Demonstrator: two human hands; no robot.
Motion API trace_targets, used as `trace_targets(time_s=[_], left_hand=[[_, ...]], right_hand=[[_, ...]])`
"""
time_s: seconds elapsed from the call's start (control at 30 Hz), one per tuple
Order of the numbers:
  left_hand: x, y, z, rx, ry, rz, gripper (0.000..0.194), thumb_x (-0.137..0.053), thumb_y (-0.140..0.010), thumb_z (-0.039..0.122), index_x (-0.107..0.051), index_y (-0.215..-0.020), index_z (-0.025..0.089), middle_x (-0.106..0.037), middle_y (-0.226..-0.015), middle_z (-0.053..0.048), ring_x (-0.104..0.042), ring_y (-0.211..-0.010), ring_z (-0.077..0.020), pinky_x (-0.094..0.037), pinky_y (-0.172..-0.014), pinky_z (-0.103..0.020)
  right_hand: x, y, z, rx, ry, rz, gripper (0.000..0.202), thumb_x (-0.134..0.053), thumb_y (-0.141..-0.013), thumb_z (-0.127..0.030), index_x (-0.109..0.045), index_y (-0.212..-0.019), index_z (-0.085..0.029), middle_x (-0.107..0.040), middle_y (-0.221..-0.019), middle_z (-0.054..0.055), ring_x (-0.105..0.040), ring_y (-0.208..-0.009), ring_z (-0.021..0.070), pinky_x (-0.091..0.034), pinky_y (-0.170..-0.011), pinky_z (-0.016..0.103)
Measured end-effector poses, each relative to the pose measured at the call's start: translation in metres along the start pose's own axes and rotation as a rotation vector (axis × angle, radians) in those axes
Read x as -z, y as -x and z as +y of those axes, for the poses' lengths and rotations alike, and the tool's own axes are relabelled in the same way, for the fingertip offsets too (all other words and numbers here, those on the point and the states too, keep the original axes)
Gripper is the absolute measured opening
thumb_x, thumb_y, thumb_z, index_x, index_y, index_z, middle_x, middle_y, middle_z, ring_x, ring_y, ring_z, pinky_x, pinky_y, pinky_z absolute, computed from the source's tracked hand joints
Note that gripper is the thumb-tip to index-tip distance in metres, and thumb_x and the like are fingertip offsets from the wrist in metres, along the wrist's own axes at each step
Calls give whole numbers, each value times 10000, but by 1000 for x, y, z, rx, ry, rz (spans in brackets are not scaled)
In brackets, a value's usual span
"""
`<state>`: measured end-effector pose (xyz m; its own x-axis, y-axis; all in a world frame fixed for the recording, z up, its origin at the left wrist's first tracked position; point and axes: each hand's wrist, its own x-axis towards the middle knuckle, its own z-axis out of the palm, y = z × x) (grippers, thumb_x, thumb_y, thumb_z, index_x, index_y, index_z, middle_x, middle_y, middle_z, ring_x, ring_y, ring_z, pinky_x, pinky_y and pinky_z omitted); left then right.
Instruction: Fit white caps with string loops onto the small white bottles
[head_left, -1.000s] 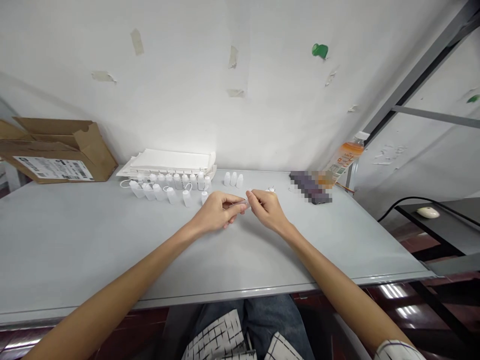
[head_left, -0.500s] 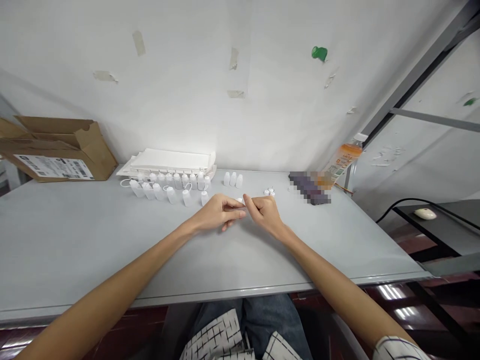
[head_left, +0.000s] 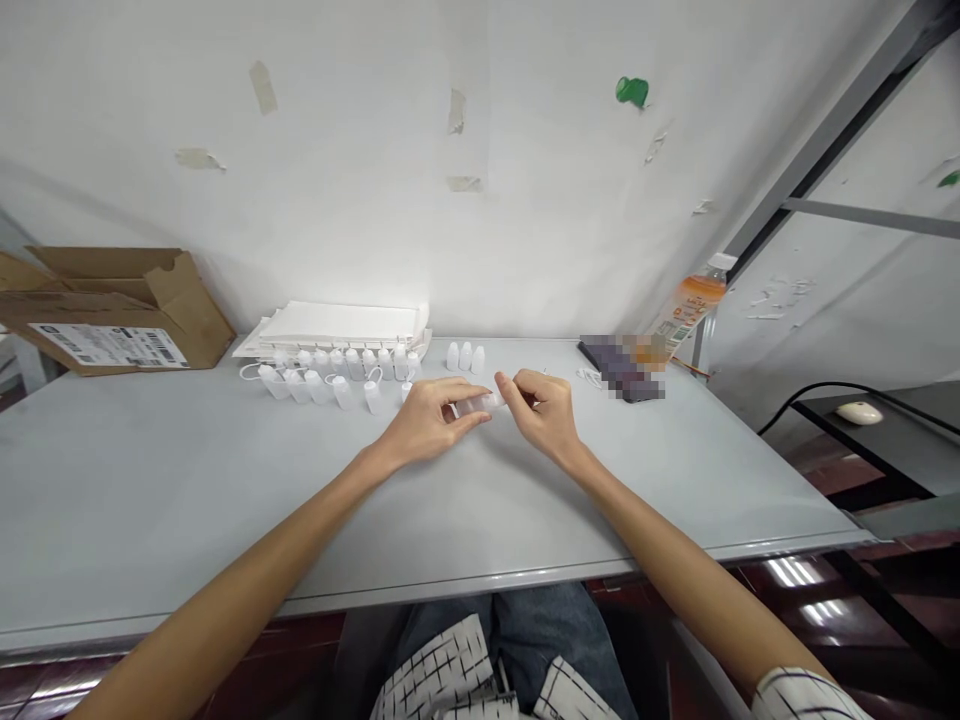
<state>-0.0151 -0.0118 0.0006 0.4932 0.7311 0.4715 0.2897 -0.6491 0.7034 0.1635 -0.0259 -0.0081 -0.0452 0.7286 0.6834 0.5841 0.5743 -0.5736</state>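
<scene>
Between the thumb and fingers of my left hand (head_left: 431,418) lies a small translucent squeeze bottle (head_left: 474,403), tilted on its side with its neck end to the right. My right hand (head_left: 541,408) is closed at that neck end, thumb pressed toward the curled fingers; what is inside the pinch is hidden. Left of my hands, two rows of similar white bottles (head_left: 341,392) stand upright, several with thin tips or looped cap straps. Three plain bottles without tips (head_left: 466,357) stand just behind my hands.
White paper sheets (head_left: 341,320) are stacked against the wall. An opened cardboard box (head_left: 112,310) sits at the back left. To the right are a blurred dark flat item (head_left: 615,370), a small white cord-like thing (head_left: 590,377) and an orange drink bottle (head_left: 690,305).
The bottle in my left hand now shows more fully, lying across between the hands. My right hand has shifted slightly right and up. The small white caps behind it are now covered.
</scene>
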Motion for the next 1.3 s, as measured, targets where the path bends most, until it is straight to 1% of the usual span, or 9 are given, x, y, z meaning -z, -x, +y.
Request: trace_targets(time_s=[0.2, 0.3, 0.37, 0.67, 0.9, 1.0, 1.13, 1.23, 1.3], left_hand=[[-8, 4, 0, 4, 21, -74, 186, -656, -827, 259, -742, -937, 138, -670, -729, -26, -532, -537, -88, -457, -475, -196], [-18, 10, -3, -147, -60, 54, 179, -624, -858, 243, -732, -952, 137, -696, -828, -58, -574, -626, -105, -492, -544, -208], [-22, 11, -5, -178, -114, 77, 201, -605, -877, 249, -720, -1001, 140, -696, -828, -58, -581, -627, -107, -503, -559, -216], [-16, 9, -3, -24, -62, 29, 195, -644, -836, 267, -723, -966, 145, -677, -711, -25, -582, -552, -106, -496, -515, -213], [-29, 14, -6, -131, -271, 119, 191, -563, -898, 252, -700, -964, 136, -637, -717, -30, -541, -560, -104, -471, -547, -225], [-27, 12, -5, -72, -198, 128, 224, -596, -881, 295, -706, -994, 135, -657, -736, -34, -577, -585, -117, -496, -536, -226], [-20, 8, 1, 121, 15, 122, 349, -572, -893, 359, -661, -1153, 144, -691, -778, -38, -634, -566, -130, -541, -515, -242], [-18, 7, 5, 239, 139, 99, 369, -571, -882, 390, -628, -1144, 136, -672, -774, -39, -652, -545, -141, -550, -482, -252], [-16, 7, 8, 279, 190, 104, 348, -578, -867, 394, -605, -1103, 139, -662, -788, -39, -657, -542, -146, -557, -477, -261]], right_hand=[[-5, 3, 2, 84, 39, -66, 489, -340, -963, -428, -219, -540, -216, -266, -490, -28, -223, -463, 101, -202, -487, 299], [-8, 6, 5, 65, 39, -32, 509, -357, -960, -400, -177, -523, -212, -208, -455, -40, -184, -441, 88, -184, -477, 296], [-7, 5, 6, 38, 45, -29, 523, -366, -958, -404, -169, -514, -209, -196, -446, -42, -174, -439, 83, -177, -474, 292], [-1, 0, 5, 42, 24, -87, 491, -398, -940, -460, -229, -551, -212, -299, -506, -24, -248, -495, 102, -223, -500, 284], [-6, 3, 11, -56, 78, -95, 528, -408, -935, -418, -186, -508, -200, -193, -469, -42, -178, -463, 81, -173, -490, 284], [-3, 1, 9, -62, 47, -58, 533, -449, -936, -433, -229, -511, -197, -224, -488, -42, -204, -484, 86, -188, -498, 281], [5, -5, 8, -102, -10, 31, 403, -459, -952, -418, -496, -626, -184, -364, -545, -34, -308, -511, 99, -279, -530, 263], [12, -11, 12, -113, 62, 109, 288, -535, -915, -389, -596, -733, -175, -440, -585, -20, -378, -537, 110, -315, -549, 263], [16, -14, 15, -143, 54, 64, 274, -567, -894, -388, -617, -733, -173, -452, -574, -21, -388, -525, 106, -322, -539, 260]])
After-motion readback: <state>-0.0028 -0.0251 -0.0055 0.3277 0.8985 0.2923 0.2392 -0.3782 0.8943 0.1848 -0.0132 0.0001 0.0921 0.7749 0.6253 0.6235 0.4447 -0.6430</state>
